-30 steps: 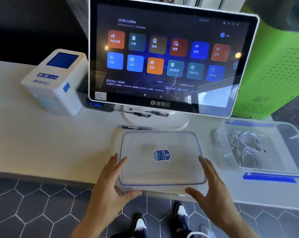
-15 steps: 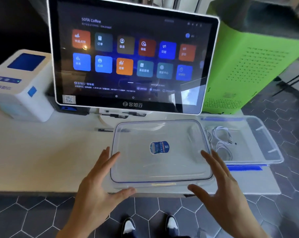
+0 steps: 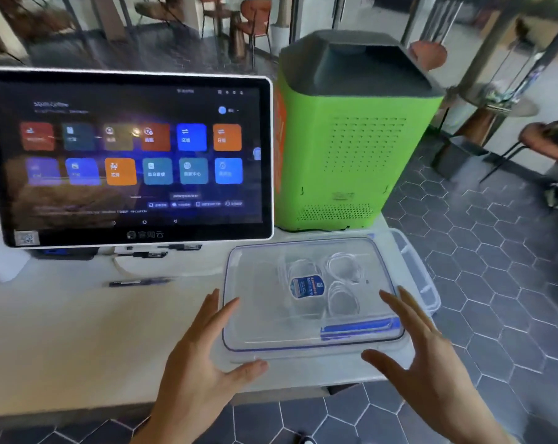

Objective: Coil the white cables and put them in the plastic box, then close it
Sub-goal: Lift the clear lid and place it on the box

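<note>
A clear plastic lid (image 3: 258, 318) with a blue rim and a blue sticker hangs flat between my hands, over the clear plastic box (image 3: 422, 285). The box's right end sticks out past the lid. Coiled white cables (image 3: 342, 268) lie inside the box and show blurred through the lid. My left hand (image 3: 200, 363) grips the lid's left near corner, thumb under the front edge. My right hand (image 3: 431, 360) holds its right near corner with fingers spread. A blue latch (image 3: 357, 328) shows at the box's front side.
A touchscreen terminal (image 3: 133, 155) stands at the back left of the white counter (image 3: 63, 331). A green machine (image 3: 345, 139) rises right behind the box. A dark pen (image 3: 136, 282) lies left of the lid. The counter's right edge drops to a hexagon-tiled floor (image 3: 495, 283).
Both hands have carried the lid to the right, from the counter in front of the terminal to over the box with the cables. The view has turned right too.
</note>
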